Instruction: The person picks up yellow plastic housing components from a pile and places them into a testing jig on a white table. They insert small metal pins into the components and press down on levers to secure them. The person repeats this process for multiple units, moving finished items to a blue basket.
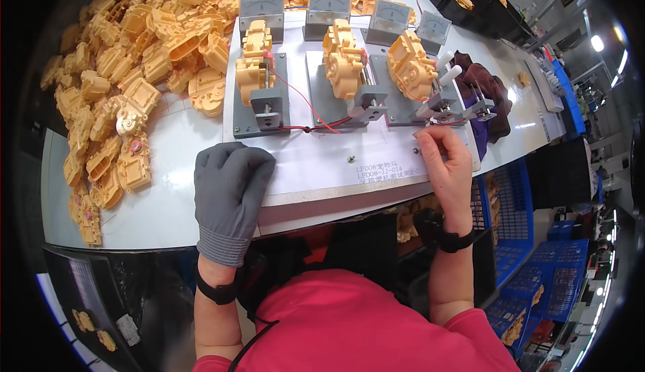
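Note:
My left hand [232,177], in a grey knitted glove, rests curled at the front edge of a white test board [309,163]. Its fingertips are tucked under, so anything inside is hidden. Bare, my right hand [447,167] bends its fingers at the board's front right; nothing shows in them. Beyond the hands, three grey fixtures hold yellow plastic gearbox housings: a left one [252,76], a middle one [342,63] and a right one [411,66]. Clamps and red wires [309,129] are attached to the fixtures.
Several analog meters [328,10] stand behind the fixtures. Yellow housings are heaped [148,49] at the left and back. A dark cloth [487,90] lies right of the board. Blue crates [510,217] stand low on the right; a black bin [487,9] is at the back right.

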Tool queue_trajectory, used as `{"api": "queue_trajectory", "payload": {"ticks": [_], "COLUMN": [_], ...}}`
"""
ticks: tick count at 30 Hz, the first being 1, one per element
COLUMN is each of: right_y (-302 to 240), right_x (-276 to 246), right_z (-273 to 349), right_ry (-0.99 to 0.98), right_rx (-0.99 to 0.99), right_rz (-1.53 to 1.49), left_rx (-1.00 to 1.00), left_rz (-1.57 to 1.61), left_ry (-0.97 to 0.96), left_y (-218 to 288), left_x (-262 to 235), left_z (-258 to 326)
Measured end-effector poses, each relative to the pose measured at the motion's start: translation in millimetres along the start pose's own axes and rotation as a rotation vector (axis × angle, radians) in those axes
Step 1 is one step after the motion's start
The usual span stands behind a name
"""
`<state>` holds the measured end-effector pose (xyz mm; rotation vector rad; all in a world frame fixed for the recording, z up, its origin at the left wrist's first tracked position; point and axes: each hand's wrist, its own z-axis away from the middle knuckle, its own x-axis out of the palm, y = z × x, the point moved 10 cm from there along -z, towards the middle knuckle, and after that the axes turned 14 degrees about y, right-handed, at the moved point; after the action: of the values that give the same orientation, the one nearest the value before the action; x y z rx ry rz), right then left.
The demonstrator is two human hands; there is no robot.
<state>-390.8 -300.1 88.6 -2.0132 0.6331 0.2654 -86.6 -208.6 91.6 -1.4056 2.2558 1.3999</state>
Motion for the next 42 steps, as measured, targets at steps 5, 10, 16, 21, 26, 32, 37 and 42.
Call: {"api": "queue_trajectory", "payload": {"ticks": [5,10,16,21,26,32,37,42], "right_y": [3.4,6.2,13.0,21.4,11.2,10.4,13.1,12.2], "right_x": [-2.2,-9.3,-14.1,-20.8,-19.9,-18.1,-17.9,-16.8], "right_z": [3.0,3.4,5.0,5.8,4.2,5.1,5.6,5.6], "right_ry": [0.03,0.078,0.116,0.124,0.149,0.145,0.139,0.134], "right_rx": [0.065,0.116,0.138,0.212,0.131,0.116,0.132,0.13], "right_rz": [-0.045,-0.122,-0.189,-0.211,-0.222,-0.228,-0.238,-0.237], "left_rx": [0.011,0.02,-0.005,-0.004,-0.013,-0.01,-0.018,-0.03], "left_rz": [-0.045,-0.046,-0.021,-0.013,-0.016,0.002,-0.002,0.004], "left_ry": [-0.001,-0.016,-0.023,-0.026,-0.028,-0.019,-0.032,-0.02], "left_y": [1.2,2.6,0.3,0.3,-1.4,-3.0,-2.2,-3.7], "left_x": [1.1,1.2,1.8,1.9,2.4,2.6,2.7,2.4], "left_z": [0.0,1.3,2.0,2.6,3.4,4.3,3.8,4.5]}}
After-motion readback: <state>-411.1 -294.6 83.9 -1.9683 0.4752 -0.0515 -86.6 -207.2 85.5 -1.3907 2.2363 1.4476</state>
